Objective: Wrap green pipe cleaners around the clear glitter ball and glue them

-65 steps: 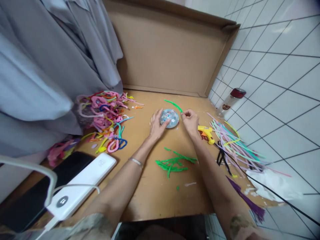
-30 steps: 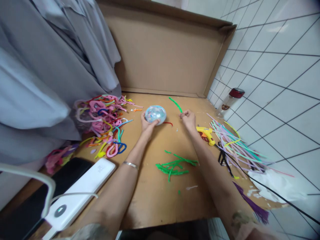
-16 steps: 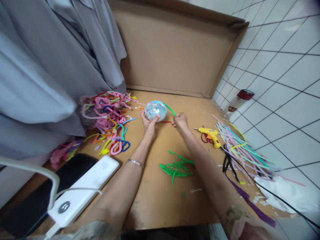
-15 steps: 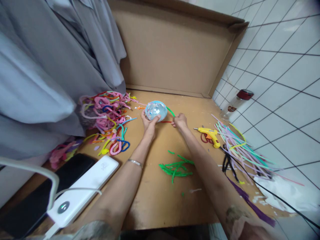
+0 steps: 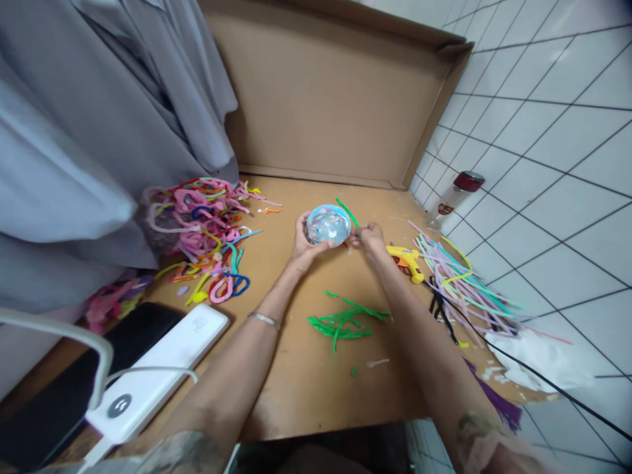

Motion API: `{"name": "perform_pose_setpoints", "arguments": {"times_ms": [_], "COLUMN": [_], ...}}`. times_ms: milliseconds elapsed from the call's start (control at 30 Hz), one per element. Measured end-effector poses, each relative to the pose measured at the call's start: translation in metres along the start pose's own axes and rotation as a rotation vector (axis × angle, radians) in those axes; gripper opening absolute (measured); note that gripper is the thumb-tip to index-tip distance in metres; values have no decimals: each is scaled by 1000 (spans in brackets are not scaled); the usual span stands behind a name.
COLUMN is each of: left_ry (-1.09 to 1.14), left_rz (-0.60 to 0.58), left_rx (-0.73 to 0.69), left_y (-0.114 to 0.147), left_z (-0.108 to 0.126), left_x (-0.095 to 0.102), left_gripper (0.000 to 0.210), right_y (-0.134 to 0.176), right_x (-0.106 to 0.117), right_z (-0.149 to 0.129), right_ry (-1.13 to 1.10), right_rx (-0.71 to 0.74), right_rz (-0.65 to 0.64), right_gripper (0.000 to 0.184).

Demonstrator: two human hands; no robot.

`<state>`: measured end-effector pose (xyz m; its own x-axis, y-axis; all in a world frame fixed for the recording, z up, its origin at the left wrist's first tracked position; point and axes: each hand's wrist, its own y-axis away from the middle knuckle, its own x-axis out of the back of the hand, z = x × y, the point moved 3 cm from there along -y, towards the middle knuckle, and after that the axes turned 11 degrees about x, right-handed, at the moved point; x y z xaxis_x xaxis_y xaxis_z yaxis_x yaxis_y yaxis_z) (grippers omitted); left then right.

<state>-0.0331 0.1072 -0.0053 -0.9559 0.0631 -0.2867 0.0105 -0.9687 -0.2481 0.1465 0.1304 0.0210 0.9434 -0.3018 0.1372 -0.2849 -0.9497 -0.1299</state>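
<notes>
Clear, bluish plastic: a round bowl [image 5: 329,227] sits above the middle of the table [image 5: 291,388], held at its left side by the left hand [image 5: 311,242], thumb along the near edge, fingers curled round the far side; a grip that probably steadies it and leaves its right edge free. Right hand [image 5: 369,237] just beside that edge, fingertips pinched narrow on the end of a green stem [image 5: 347,212], whose free length points away past the bowl; whether fingertips touch the bowl, cannot tell. Cut green stems [image 5: 340,322] lie loose between the forearms, presumably for easy reach. Yellow glue gun [image 5: 409,263] next to the right wrist, likely kept handy; its cord [image 5: 523,367] trails off right, clear of the middle. Pink tangle [image 5: 197,217] to the left, well apart.
</notes>
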Motion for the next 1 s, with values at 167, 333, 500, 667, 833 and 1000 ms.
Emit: {"name": "perform_pose_setpoints", "arguments": {"times_ms": [167, 333, 500, 667, 833, 1000], "left_ry": [-33, -116, -248, -253, -283, -333], "left_rz": [-21, -54, -118, -153, -150, -129], "left_rx": [-1, 34, 69, 56, 37, 15], "left_y": [1, 4, 11, 9, 7, 10], "left_z": [-7, -16, -18, -17, -16, -12], "left_x": [-3, -6, -5, -5, -6, -6], "left_gripper": [104, 104, 98, 96, 99, 107], "right_y": [16, 23, 19, 16, 15, 12], "right_x": [8, 6, 5, 4, 3, 3], "right_z": [-21, -19, -5, 0, 1, 5], "right_ry": [-131, -127, -56, -50, -93, -78], "right_rx": [-30, -1, 21, 65, 100, 154], "right_rz": [100, 114, 116, 130, 149, 138], "right_gripper": [16, 15, 14, 11, 11, 11]}}
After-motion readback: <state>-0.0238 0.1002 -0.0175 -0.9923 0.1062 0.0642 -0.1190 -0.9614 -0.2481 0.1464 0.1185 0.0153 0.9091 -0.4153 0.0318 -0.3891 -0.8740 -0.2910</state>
